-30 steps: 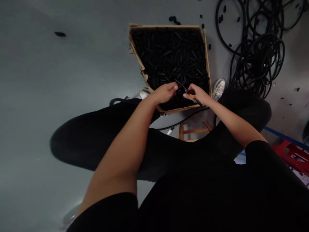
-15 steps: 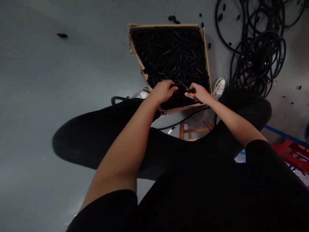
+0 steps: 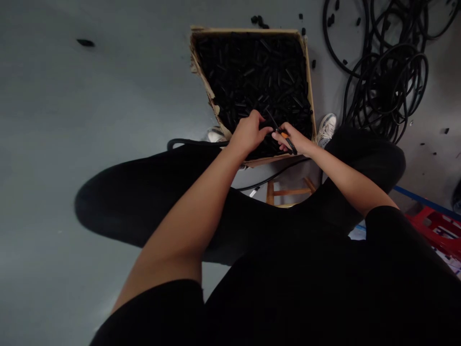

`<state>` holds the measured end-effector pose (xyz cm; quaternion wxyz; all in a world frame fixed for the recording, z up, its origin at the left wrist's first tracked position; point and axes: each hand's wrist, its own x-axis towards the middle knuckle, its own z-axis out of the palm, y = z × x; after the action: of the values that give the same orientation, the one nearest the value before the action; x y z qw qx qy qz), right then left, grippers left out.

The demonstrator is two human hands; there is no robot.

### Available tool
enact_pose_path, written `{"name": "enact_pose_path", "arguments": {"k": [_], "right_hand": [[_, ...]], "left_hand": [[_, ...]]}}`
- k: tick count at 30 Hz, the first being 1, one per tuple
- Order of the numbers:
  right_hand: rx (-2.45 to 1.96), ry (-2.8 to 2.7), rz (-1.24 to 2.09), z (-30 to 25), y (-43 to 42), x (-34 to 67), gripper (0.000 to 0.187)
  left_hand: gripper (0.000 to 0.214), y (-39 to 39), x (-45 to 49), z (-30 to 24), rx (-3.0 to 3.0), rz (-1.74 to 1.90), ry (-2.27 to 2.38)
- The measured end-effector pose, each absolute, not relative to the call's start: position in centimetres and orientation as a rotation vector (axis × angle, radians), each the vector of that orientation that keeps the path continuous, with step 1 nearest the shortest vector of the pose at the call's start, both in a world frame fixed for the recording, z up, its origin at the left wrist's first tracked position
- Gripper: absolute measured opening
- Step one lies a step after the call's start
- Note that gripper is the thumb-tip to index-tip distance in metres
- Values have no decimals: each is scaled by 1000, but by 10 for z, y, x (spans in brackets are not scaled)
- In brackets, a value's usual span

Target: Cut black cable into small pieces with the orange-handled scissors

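Since half a second ago, the left hand (image 3: 248, 130) has shifted across toward the right hand (image 3: 296, 139), narrowing the gap between them, and the thin blade of the cutting tool (image 3: 284, 136) slants more steeply. Gripped firmly in the right hand, that tool is slim and dark toward its tip, with bright orange on its black handle; it sits over the near part of the cardboard box (image 3: 245, 30). The left thumb and forefinger curve close together with darkness between them; whether they pinch anything cannot be told. Short black tube pieces (image 3: 252, 72) fill the box in a cylindrical jumble, some catching pale glints. Its tan rim is ragged along the left side. One smooth black hose (image 3: 187, 141) bends over the left thigh; loose round hose coils (image 3: 385, 89) lie on the grey floor (image 3: 126, 105).
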<state>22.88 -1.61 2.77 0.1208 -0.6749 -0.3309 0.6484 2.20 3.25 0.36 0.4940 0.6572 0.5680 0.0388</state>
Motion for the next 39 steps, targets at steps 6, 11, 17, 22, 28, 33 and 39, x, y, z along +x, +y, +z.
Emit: {"name": "enact_pose_path", "arguments": {"k": [6, 11, 17, 22, 28, 33, 39], "right_hand": [[-1935, -1119, 1857, 34, -10, 238, 65], [-1887, -1121, 1827, 29, -7, 239, 72], [-1910, -1209, 1781, 24, -9, 247, 82], [-1889, -1341, 1782, 13, -14, 255, 77], [-1876, -1519, 1683, 12, -13, 264, 75], [-1900, -1461, 1768, 15, -14, 267, 79], [-1839, -1600, 1698, 15, -10, 269, 82]], "left_hand": [[50, 29, 24, 19, 1608, 71, 1406], [50, 25, 30, 33, 1645, 57, 1370], [47, 24, 28, 21, 1701, 118, 1338], [40, 31, 21, -4, 1705, 100, 1227], [41, 41, 11, -30, 1604, 137, 1018], [33, 45, 7, -31, 1612, 111, 1111], [35, 43, 12, -19, 1572, -7, 937]]}}
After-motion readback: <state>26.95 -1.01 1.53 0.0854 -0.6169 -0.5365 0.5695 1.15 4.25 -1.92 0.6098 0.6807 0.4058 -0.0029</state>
